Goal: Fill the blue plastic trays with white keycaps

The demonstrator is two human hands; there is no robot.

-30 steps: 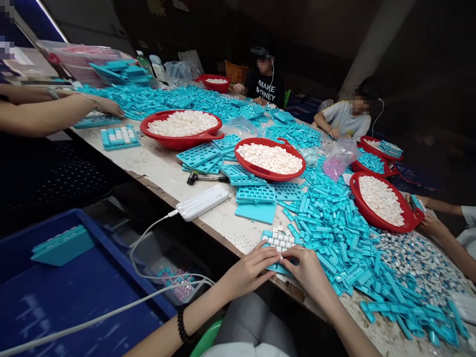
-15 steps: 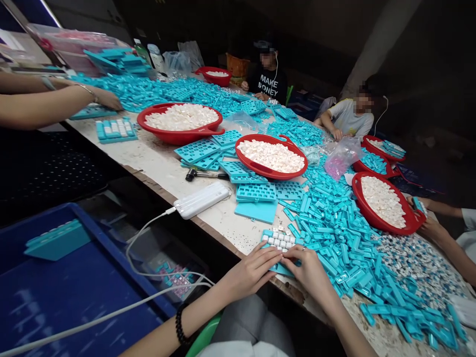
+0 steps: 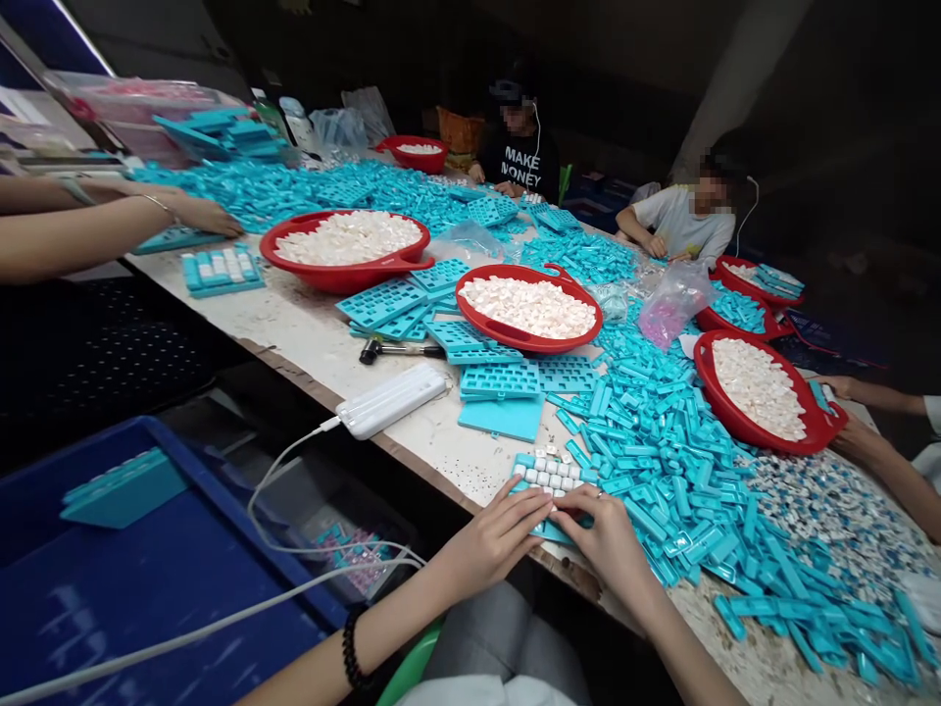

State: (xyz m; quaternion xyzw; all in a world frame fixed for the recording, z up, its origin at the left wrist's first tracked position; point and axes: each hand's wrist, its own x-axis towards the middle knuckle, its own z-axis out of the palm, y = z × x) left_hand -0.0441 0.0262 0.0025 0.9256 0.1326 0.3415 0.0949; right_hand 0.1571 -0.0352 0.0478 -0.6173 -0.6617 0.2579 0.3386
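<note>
At the table's near edge lies a turquoise key tray [image 3: 523, 461] with rows of white keycaps [image 3: 551, 478] seated in it. My left hand [image 3: 491, 541] is closed at the tray's lower left, fingers together and tips pressing at its lower rows. From the right, my right hand [image 3: 604, 529] meets it, thumb and forefinger pinched on a small white keycap at the tray. The fingers cover most of that keycap and the tray's lower part. Loose turquoise plastic pieces [image 3: 662, 471] are heaped just beyond my right hand.
Red baskets [image 3: 529, 340] of white caps stand around the table, beside stacked turquoise trays [image 3: 500, 378]. A hammer [image 3: 401, 349] and a white power bank [image 3: 393, 400] with a cable lie to the left. A blue bin [image 3: 221, 549] is below. Co-workers' hands [image 3: 195, 214] work at left, right and far side.
The view has shifted slightly, so things on the table appear a little displaced. Both my hands stay together at the same part of the tray, with little visible movement.
</note>
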